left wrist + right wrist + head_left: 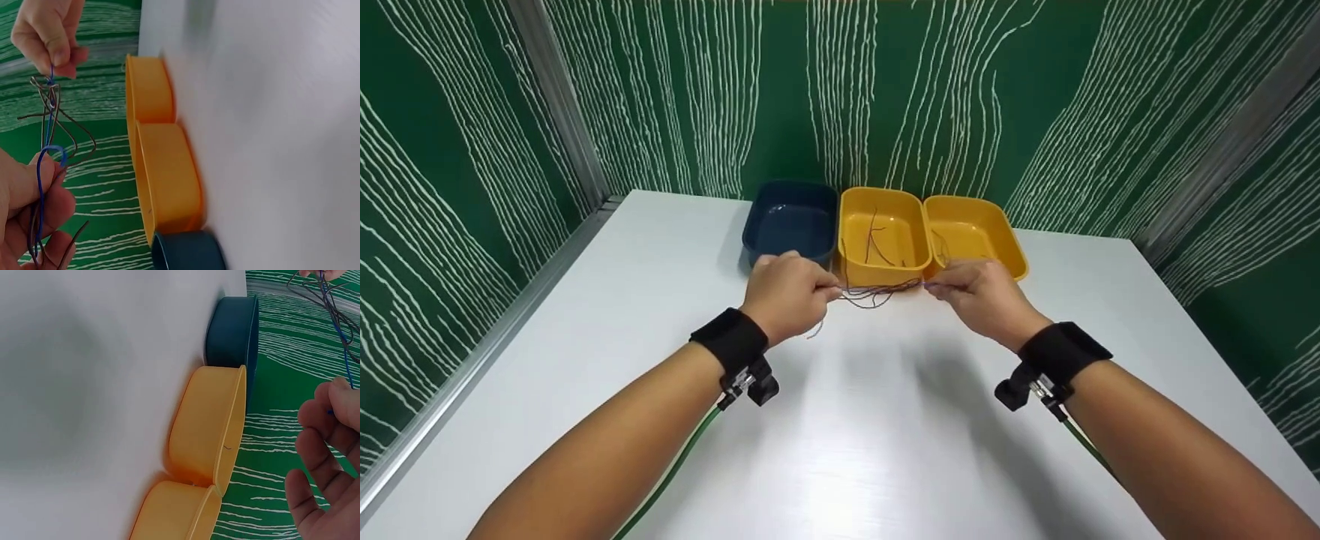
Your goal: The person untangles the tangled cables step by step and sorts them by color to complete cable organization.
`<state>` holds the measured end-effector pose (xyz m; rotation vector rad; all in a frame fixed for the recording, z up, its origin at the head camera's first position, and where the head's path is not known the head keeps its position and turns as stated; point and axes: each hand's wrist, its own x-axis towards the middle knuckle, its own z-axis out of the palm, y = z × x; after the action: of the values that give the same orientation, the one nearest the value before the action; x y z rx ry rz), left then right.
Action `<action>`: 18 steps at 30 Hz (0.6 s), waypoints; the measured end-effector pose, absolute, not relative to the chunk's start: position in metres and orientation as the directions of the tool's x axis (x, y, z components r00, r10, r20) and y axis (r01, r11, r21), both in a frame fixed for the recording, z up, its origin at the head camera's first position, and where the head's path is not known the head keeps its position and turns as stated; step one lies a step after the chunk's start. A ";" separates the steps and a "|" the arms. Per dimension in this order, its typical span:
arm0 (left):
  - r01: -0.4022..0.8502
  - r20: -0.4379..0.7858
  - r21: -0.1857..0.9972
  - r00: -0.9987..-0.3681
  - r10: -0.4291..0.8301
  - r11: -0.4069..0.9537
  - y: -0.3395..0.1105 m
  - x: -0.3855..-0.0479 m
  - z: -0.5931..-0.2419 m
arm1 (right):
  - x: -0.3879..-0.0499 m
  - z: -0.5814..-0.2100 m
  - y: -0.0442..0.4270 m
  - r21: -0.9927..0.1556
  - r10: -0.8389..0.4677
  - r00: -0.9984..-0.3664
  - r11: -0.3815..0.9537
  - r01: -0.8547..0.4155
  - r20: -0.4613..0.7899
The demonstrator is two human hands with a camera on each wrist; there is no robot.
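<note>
A tangled bundle of thin dark and blue wires (877,291) stretches between the two hands, held up in front of the bins. My left hand (789,296) pinches one side of the bundle; in the left wrist view a blue wire (40,185) loops over the left fingers, and loose dark ends hang past them. Between thumb and forefinger, my right hand (986,296) pinches the end of a blue wire (347,365), its other fingers spread loosely in the right wrist view.
Behind the hands stand a dark blue bin (795,225), a middle yellow bin (919,266) with several dark wires (872,244) inside, and a right yellow bin (1020,266) with thin wires. Green walls with white lines surround the white table (660,255).
</note>
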<state>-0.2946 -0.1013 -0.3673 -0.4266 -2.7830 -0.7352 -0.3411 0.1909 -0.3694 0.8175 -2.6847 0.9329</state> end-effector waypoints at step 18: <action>0.363 0.287 0.422 -0.923 0.258 0.831 -0.099 -0.296 -0.367 | -0.339 -0.369 0.194 -0.591 -0.466 -0.867 0.654 -0.471 0.176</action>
<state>-0.2956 -0.0995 -0.3669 -0.4798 -2.7944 -0.7085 -0.3394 0.1937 -0.3689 0.8067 -2.8492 1.0226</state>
